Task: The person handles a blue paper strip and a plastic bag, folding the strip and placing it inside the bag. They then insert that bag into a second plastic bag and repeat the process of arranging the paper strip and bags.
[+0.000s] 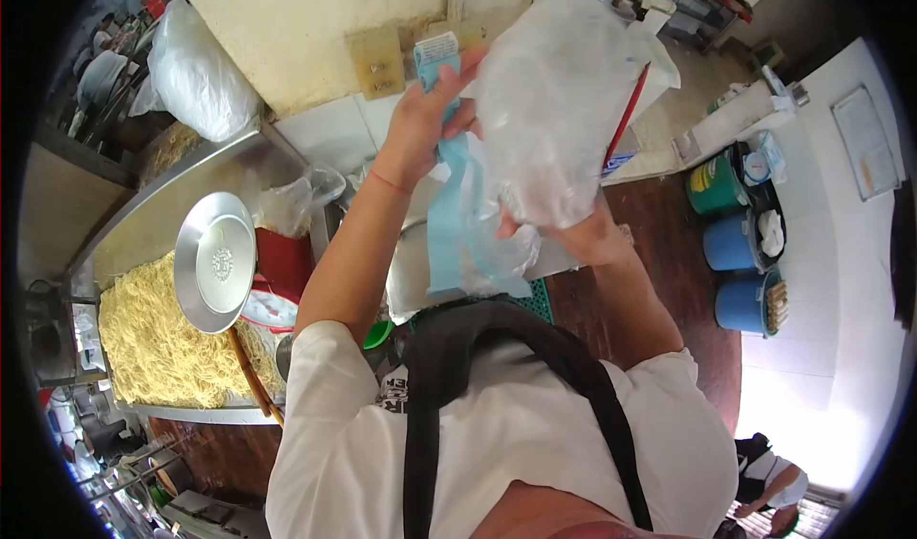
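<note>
My left hand [425,123] is raised at upper centre, its thumb and fingers closed round a light blue plastic wrapper [449,243] with a printed white label at its top end. The wrapper hangs in a long strip towards my apron. To its right, a large, cloudy clear plastic bag [554,99] puffs out. My right hand [583,238] grips this bag near its lower end, with some fingers hidden behind the film. Beneath the wrapper is a metal surface [406,271].
Yellow noodles [153,338] fill a metal-edged counter at left, beside a scale with a round metal pan [218,262]. A stuffed plastic bag [196,71] sits behind. Blue bins [735,243] line the right wall. Another person [774,482] is at lower right.
</note>
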`<state>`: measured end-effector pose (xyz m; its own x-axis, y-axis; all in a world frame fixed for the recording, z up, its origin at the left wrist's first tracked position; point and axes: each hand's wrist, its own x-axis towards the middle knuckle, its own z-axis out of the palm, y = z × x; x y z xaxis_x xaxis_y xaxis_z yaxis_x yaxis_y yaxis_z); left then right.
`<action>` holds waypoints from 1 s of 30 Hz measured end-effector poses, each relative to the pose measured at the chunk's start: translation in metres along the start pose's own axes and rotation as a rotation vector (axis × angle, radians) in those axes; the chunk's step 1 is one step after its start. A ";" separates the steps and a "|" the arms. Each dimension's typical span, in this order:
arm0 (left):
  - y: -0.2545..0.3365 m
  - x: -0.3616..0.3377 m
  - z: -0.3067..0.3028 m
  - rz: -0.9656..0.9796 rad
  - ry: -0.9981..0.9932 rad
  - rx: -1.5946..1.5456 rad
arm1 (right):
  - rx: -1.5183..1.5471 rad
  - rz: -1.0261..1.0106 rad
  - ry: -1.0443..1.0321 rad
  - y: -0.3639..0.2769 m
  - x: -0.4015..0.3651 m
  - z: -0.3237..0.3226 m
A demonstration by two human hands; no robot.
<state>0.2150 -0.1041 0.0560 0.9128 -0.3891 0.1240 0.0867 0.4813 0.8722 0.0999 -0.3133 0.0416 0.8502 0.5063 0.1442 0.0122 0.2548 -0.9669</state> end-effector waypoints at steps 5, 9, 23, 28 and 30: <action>0.016 0.023 0.012 -0.049 -0.067 0.006 | -0.059 -0.005 -0.211 0.000 0.001 -0.023; 0.014 0.034 0.011 -0.036 -0.222 0.026 | -0.054 0.121 -0.342 0.010 -0.001 -0.058; 0.009 0.026 0.017 -0.170 0.225 0.101 | 0.342 -0.218 0.005 0.010 0.063 -0.104; -0.056 0.008 -0.078 -0.192 0.174 -0.337 | 0.800 -0.304 -0.404 0.047 0.075 -0.135; -0.066 -0.010 -0.069 -0.177 0.175 -0.408 | 0.807 -0.146 0.022 0.046 0.067 -0.119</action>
<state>0.2273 -0.0775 -0.0356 0.9204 -0.3713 -0.1222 0.3644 0.7021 0.6118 0.2204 -0.3656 -0.0186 0.8795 0.4082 0.2447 -0.2519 0.8354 -0.4885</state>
